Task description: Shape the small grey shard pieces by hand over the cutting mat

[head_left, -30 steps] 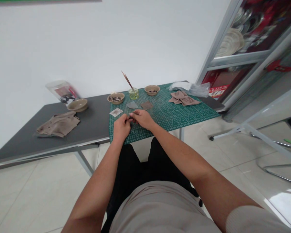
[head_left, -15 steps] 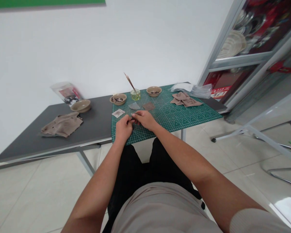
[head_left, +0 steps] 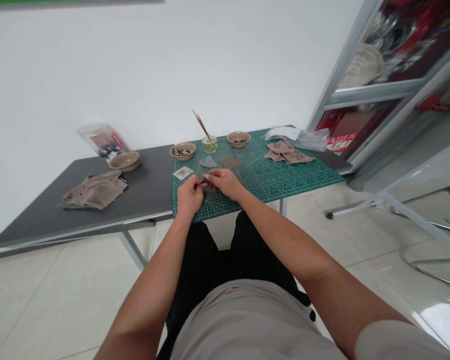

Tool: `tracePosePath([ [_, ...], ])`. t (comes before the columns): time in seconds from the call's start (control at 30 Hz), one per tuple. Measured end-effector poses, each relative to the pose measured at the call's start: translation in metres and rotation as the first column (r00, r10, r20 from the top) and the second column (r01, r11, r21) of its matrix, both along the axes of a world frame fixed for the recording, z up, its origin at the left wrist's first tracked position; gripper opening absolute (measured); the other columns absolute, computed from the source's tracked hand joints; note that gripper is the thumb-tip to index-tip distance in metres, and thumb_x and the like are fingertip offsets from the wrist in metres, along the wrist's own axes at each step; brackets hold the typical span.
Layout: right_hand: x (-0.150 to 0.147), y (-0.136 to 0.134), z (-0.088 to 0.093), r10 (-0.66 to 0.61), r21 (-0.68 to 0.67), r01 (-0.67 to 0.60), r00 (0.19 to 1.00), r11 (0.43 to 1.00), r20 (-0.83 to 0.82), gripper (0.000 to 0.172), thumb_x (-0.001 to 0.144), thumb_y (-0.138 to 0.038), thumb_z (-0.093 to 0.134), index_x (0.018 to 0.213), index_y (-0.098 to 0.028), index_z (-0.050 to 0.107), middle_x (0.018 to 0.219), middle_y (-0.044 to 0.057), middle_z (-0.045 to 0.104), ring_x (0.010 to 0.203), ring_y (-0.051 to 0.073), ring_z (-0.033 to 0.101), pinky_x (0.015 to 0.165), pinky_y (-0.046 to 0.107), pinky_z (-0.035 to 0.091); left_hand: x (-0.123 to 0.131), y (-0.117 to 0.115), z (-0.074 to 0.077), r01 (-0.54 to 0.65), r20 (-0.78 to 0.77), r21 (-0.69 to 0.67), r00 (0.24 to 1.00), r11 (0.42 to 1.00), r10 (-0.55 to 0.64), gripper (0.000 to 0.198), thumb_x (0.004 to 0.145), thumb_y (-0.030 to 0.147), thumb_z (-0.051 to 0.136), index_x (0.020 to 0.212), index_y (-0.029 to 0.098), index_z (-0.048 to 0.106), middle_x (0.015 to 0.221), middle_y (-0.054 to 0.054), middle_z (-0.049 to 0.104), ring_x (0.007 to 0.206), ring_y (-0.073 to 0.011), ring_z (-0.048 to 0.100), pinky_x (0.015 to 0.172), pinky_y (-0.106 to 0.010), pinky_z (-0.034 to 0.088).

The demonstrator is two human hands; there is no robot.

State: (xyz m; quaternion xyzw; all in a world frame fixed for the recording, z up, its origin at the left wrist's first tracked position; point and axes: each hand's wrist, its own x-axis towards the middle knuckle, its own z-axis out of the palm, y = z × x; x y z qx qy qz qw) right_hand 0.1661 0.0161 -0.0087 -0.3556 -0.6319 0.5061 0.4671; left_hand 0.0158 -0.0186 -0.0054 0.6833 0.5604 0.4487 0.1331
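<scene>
Above the front part of a green cutting mat (head_left: 270,185), my left hand (head_left: 189,196) and my right hand (head_left: 225,184) meet with fingertips pinched. Between them is a small dark piece (head_left: 201,183), mostly covered by the fingers, its kind too small to make out. Both hands are closed on it. Just beyond the knuckles lie a whitish square sheet with a grey smudge (head_left: 183,173), a grey sheet (head_left: 208,161) and a brown square sheet (head_left: 230,162). Two tan bowls stand farther back: the left bowl (head_left: 182,151) and the right bowl (head_left: 239,140) contain small dark and pale pieces.
A glass jar (head_left: 210,145) of yellowish liquid holds thin sticks (head_left: 199,121). Rumpled brown cloths lie at left (head_left: 95,191) and right (head_left: 287,152). Another tan bowl (head_left: 124,161) stands by a clear container (head_left: 102,140). A plastic bag (head_left: 315,139) rests at the back right.
My hands stay together in nearly the same place, with a slight shift of the fingers around the dark piece. The view has tilted very slightly; the table items have not moved.
</scene>
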Motion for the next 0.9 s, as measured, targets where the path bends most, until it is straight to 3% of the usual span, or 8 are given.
tracePosePath([
  [0.13,0.0,-0.0005,0.0007,0.048,-0.026,-0.049,0.998,0.998,-0.04,0.027,0.079,-0.041,0.067,0.08,-0.014,0.066,0.064,-0.001,0.064,0.054,0.008,0.054,0.053,0.02,0.043,-0.0005,0.0003,0.001,0.007,0.047,0.005,0.999,1.0,-0.007,0.022,0.077,0.022,0.058,0.063,0.02,0.042,0.059,0.005,0.048,0.059,-0.0118,0.043,0.06,-0.025,0.032],
  [0.43,-0.0027,-0.0012,0.001,-0.071,-0.017,0.071,0.997,0.997,0.011,0.027,0.084,-0.039,0.061,0.072,-0.014,0.062,0.056,-0.001,0.061,0.046,0.008,0.049,0.046,0.02,0.037,0.0004,-0.0008,-0.001,0.055,-0.054,0.035,0.997,0.998,-0.053,0.018,0.08,0.02,0.056,0.065,0.02,0.044,0.062,0.004,0.05,0.062,-0.0129,0.048,0.062,-0.026,0.033],
  [0.6,-0.0041,-0.0015,0.0031,-0.092,-0.05,0.09,0.995,0.995,-0.041,0.028,0.083,-0.04,0.062,0.074,-0.014,0.064,0.06,0.0,0.062,0.048,0.008,0.051,0.046,0.02,0.039,0.0005,0.0013,-0.0008,0.011,0.012,0.044,1.0,0.999,-0.012,0.019,0.08,0.021,0.056,0.066,0.02,0.044,0.062,0.004,0.051,0.061,-0.0124,0.046,0.062,-0.025,0.033],
  [0.73,-0.0027,-0.0014,0.0028,-0.062,-0.093,0.051,0.991,0.994,-0.12,0.03,0.079,-0.043,0.066,0.079,-0.013,0.067,0.066,0.001,0.066,0.054,0.009,0.056,0.049,0.021,0.042,-0.0007,0.0034,-0.0004,-0.003,0.048,0.013,0.999,1.0,0.002,0.019,0.079,0.023,0.058,0.065,0.02,0.044,0.061,0.005,0.049,0.061,-0.0122,0.044,0.061,-0.025,0.032],
  [0.9,-0.0007,-0.0006,0.0013,0.0,-0.056,-0.004,0.997,0.998,-0.071,0.033,0.076,-0.045,0.069,0.081,-0.013,0.071,0.06,-0.001,0.063,0.052,0.009,0.053,0.049,0.02,0.041,-0.0008,0.0015,0.0022,0.029,0.055,-0.004,0.998,1.0,-0.029,0.022,0.078,0.025,0.059,0.064,0.02,0.044,0.059,0.005,0.046,0.059,-0.0116,0.042,0.06,-0.025,0.032],
])
